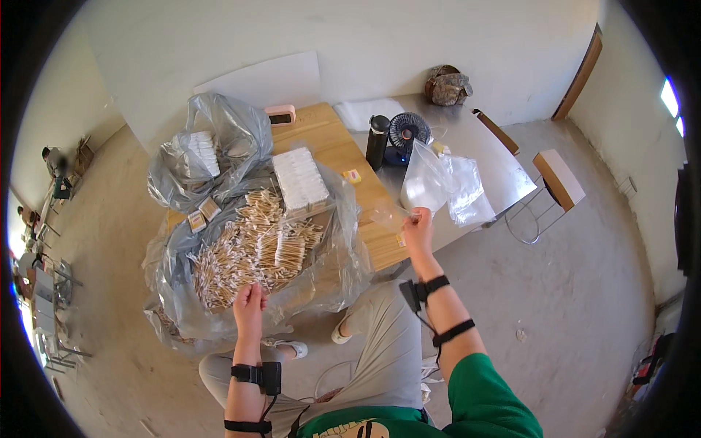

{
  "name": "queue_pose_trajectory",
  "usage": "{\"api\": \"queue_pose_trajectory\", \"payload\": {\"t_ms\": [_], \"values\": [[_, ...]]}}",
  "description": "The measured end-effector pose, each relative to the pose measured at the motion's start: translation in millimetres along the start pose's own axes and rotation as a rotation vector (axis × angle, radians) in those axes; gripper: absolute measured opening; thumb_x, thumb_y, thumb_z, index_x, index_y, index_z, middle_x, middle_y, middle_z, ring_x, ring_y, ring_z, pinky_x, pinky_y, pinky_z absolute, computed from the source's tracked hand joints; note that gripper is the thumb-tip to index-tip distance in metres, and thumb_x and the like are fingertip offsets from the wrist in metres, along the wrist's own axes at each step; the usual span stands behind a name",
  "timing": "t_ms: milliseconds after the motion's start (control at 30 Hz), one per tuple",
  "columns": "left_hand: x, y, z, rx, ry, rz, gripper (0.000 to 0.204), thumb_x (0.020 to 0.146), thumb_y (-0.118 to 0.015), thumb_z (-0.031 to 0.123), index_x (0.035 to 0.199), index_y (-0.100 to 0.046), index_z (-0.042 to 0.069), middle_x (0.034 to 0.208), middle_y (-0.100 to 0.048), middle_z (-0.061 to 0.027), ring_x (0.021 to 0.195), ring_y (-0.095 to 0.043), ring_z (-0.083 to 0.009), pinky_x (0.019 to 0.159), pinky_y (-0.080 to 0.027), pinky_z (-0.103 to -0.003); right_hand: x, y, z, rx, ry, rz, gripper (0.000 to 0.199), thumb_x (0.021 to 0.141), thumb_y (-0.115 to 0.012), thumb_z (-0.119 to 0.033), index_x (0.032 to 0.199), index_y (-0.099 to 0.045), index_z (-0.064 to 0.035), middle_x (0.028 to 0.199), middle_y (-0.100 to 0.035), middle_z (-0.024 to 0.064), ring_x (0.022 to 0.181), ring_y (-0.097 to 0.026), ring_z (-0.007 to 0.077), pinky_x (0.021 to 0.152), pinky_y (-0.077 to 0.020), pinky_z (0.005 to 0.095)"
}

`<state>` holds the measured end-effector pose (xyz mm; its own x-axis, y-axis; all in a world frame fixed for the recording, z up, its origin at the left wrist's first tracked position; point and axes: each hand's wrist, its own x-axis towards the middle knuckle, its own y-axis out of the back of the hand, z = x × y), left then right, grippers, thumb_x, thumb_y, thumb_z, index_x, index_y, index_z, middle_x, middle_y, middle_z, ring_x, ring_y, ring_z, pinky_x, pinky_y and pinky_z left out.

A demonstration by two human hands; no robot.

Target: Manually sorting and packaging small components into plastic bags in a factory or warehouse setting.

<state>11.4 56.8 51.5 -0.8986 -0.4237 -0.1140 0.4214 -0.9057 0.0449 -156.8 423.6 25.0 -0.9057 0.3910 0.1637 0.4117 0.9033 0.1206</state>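
My right hand [418,225] pinches a small clear plastic bag [389,213] and holds it up over the wooden table's near right edge. My left hand [250,301] hovers with fingers loosely apart at the near edge of a big heap of small pale sticks [252,248], holding nothing that I can see. The sticks lie on a large crumpled clear plastic sheet [332,277]. A stack of white flat packets [299,179] sits just behind the heap.
A grey plastic bag with more white packets [201,153] stands at the back left. A black bottle [377,142], a small fan [407,133] and a pile of clear bags [445,188] sit on the right. A chair [558,179] stands farther right.
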Motion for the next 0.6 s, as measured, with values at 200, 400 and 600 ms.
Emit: {"api": "queue_pose_trajectory", "payload": {"t_ms": [200,400,600], "values": [[12,29,-17,0.009,0.015,0.079,0.023,0.095,-0.054,0.022,0.081,-0.059,0.004,0.065,-0.054,0.0013,0.055,-0.045,-0.0039,0.049,-0.035,-0.019,42,-16,29,-0.630,-0.001,-0.151,0.032,0.079,-0.058,-0.007,0.110,-0.050,-0.0056,0.085,-0.063,0.0152,0.084,-0.061,0.0331,0.075,-0.0465,0.0445],[44,63,-38,0.256,-0.126,0.110,0.024,0.095,-0.053,0.022,0.082,-0.058,0.002,0.067,-0.056,-0.0031,0.059,-0.052,-0.0098,0.054,-0.042,-0.026,42,-42,38,-0.888,0.341,-0.060,0.040,0.080,-0.061,-0.012,0.116,-0.049,0.0003,0.111,-0.056,0.0220,0.108,-0.050,0.0386,0.090,-0.0409,0.0447],[100,98,-32,0.669,-0.368,0.342,0.015,0.091,-0.053,0.017,0.094,-0.059,0.004,0.081,-0.060,-0.0130,0.077,-0.059,-0.0296,0.069,-0.046,-0.037,-44,-84,-36,-0.626,0.639,-0.257,0.054,0.083,-0.061,-0.022,0.129,-0.043,-0.0007,0.131,-0.045,0.0215,0.123,-0.039,0.0389,0.104,-0.0312,0.0472]]}}
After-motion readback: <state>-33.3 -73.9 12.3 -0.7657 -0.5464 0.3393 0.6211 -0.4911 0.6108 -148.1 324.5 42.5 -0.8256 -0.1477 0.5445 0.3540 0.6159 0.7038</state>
